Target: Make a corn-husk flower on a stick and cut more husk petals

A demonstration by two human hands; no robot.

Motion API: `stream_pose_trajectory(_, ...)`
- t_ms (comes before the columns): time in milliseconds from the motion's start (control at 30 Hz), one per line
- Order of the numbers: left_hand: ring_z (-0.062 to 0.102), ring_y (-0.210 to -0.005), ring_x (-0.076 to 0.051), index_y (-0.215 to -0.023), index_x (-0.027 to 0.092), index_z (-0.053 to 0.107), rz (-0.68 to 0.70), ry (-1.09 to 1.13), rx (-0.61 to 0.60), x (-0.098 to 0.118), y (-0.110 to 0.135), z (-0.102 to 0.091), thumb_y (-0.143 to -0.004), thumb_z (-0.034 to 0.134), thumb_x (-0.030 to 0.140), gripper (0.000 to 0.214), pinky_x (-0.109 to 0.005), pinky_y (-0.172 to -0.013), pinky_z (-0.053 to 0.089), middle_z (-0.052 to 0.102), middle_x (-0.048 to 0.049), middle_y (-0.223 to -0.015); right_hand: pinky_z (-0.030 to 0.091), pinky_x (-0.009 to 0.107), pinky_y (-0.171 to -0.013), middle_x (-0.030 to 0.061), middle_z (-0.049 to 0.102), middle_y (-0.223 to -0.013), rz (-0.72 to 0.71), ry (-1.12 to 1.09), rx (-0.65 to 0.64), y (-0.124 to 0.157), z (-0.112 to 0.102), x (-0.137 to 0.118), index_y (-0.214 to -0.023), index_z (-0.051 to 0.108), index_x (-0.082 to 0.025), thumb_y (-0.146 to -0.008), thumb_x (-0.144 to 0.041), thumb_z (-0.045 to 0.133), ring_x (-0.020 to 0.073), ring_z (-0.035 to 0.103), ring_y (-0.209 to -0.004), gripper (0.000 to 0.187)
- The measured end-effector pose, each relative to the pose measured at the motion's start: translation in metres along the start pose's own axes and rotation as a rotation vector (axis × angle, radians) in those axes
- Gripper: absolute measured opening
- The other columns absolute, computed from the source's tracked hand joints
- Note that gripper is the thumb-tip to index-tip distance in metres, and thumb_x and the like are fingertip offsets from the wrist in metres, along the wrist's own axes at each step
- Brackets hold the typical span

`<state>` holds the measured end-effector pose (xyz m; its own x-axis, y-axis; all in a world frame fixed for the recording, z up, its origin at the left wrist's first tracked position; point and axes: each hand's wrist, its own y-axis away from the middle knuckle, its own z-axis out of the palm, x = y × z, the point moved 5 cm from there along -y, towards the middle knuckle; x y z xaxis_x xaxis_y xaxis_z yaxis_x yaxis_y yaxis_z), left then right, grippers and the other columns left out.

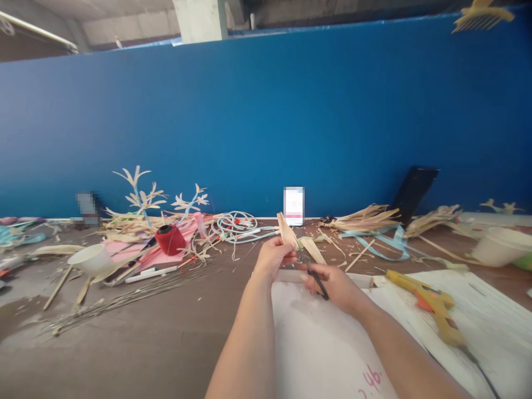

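Observation:
My left hand (272, 256) pinches a pale, leaf-shaped strip (286, 230) that stands up from its fingers. My right hand (334, 285) is closed round black-handled scissors (312, 272), whose blades point up at the strip's base. Both hands hover over a white paper sheet (316, 338) at the table's near edge.
A yellow glue gun (432, 307) lies on the paper to the right. A red thread spool (170, 239), white cups (89, 258), thin wires (137, 291), pale leaf strips (361, 219), finished leaf flowers (143, 197) and a white bowl (501, 245) crowd the brown table. A blue wall (266, 122) stands behind.

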<state>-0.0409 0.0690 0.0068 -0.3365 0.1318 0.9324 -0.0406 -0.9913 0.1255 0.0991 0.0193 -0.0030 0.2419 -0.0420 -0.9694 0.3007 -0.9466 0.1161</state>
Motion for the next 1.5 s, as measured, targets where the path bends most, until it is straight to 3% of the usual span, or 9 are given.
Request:
stream_pose_trajectory(167, 0.054, -0.049, -0.007, -0.069, 0.01, 0.058, 0.0, -0.019, -0.013, 0.0, 0.001, 0.001, -0.066, 0.068, 0.012, 0.01, -0.019, -0.049, 0.051, 0.055, 0.0002, -0.057, 0.034, 0.023, -0.05, -0.0032, 0.051, -0.058, -0.066, 0.045, 0.001, -0.004, -0.003, 0.006, -0.11, 0.062, -0.013, -0.068, -0.045, 0.066, 0.0113, 0.043, -0.054, 0.053)
stream_pose_trajectory(633, 0.053, -0.048, -0.006, -0.07, 0.01, 0.058, -0.011, -0.006, -0.027, -0.001, 0.001, 0.002, -0.066, 0.07, 0.015, 0.013, -0.018, -0.049, 0.05, 0.055, 0.0001, -0.057, 0.034, 0.023, -0.052, -0.0048, 0.048, -0.052, -0.061, 0.124, 0.04, 0.001, -0.006, -0.004, -0.108, 0.063, -0.012, -0.07, -0.047, 0.063, 0.0116, 0.042, -0.052, 0.052)
stream_pose_trajectory(1167, 0.052, -0.046, -0.006, -0.071, 0.011, 0.058, -0.011, 0.006, -0.03, -0.001, 0.002, 0.001, -0.066, 0.068, 0.014, 0.011, -0.018, -0.048, 0.049, 0.054, 0.0007, -0.055, 0.036, 0.025, -0.052, -0.0042, 0.048, -0.053, -0.001, -0.017, 0.04, -0.001, -0.001, -0.002, -0.104, 0.064, -0.011, -0.064, -0.05, 0.068, 0.0105, 0.042, -0.05, 0.056)
stream_pose_trajectory(1500, 0.051, -0.045, -0.005, -0.071, 0.011, 0.057, -0.014, -0.027, -0.047, -0.003, 0.0, 0.001, -0.068, 0.065, 0.013, 0.008, -0.018, -0.048, 0.049, 0.053, 0.0013, -0.054, 0.037, 0.025, -0.052, -0.0034, 0.05, -0.054, -0.01, 0.005, 0.039, 0.0, -0.001, -0.003, -0.103, 0.065, -0.012, -0.062, -0.053, 0.067, 0.0107, 0.044, -0.051, 0.057)
